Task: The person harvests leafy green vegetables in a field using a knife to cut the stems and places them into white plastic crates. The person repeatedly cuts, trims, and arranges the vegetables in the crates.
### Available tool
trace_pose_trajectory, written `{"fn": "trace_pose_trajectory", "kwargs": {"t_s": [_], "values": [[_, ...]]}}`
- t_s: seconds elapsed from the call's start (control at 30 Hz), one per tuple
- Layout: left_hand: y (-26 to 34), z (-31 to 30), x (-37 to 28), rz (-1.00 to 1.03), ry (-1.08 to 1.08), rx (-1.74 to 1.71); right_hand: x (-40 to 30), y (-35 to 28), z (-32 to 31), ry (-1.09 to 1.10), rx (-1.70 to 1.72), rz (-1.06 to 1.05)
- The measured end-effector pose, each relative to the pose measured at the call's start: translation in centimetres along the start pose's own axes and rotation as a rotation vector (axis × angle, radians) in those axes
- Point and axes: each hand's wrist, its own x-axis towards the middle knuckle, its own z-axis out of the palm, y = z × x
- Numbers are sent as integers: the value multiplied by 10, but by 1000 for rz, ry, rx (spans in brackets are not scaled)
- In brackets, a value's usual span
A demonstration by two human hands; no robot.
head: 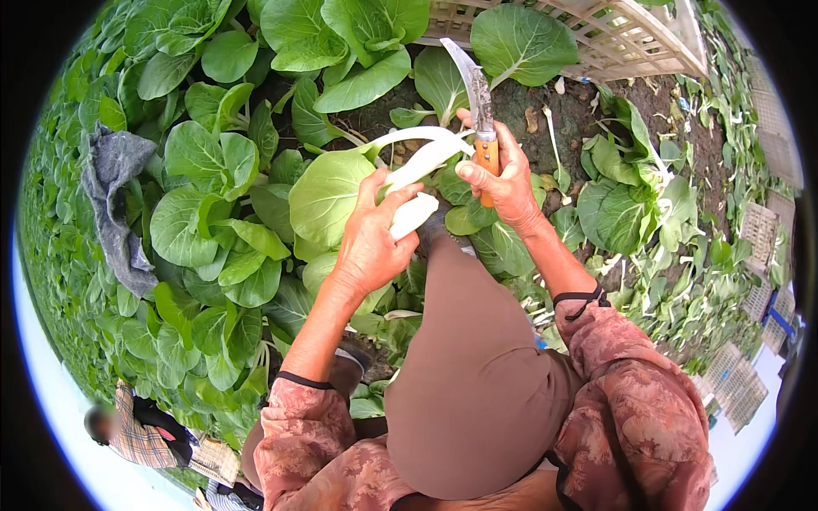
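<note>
My left hand (pixel 374 246) grips a leafy green, likely bok choy (pixel 415 216), by its pale stalks. Its cut white base points to the right, and a broad light-green leaf (pixel 332 197) hangs off to the left. In my right hand (pixel 511 185) is a curved harvesting knife (pixel 487 156) with a riveted wooden handle. The soil-stained blade points up and away from me. A pale stalk (pixel 434 153) spans the gap between my hands, its end beside the knife handle; whether my right fingers pinch it is unclear.
Standing greens (pixel 204 198) crowd the left, with a grey cloth (pixel 118 198) draped over them. A plastic crate (pixel 626 38) stands at the top right. Cut greens (pixel 629 191) and trimmed leaves lie on the soil at right. Another person (pixel 144 428) is at the lower left.
</note>
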Motion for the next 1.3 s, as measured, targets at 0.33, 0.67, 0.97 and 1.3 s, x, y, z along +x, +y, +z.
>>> {"fn": "trace_pose_trajectory", "kwargs": {"t_s": [0.33,0.67,0.97,1.3], "values": [[26,-46,48,-312,-160,-803,26,-36,-2,-23,-95,-42],[37,7,81,-166,-259,-594,13,-24,3,86,343,81],[52,-34,181,172,-187,664,32,50,-18,146,-404,133],[-48,-48,179,18,-172,1091,99,83,36,191,-84,416]]}}
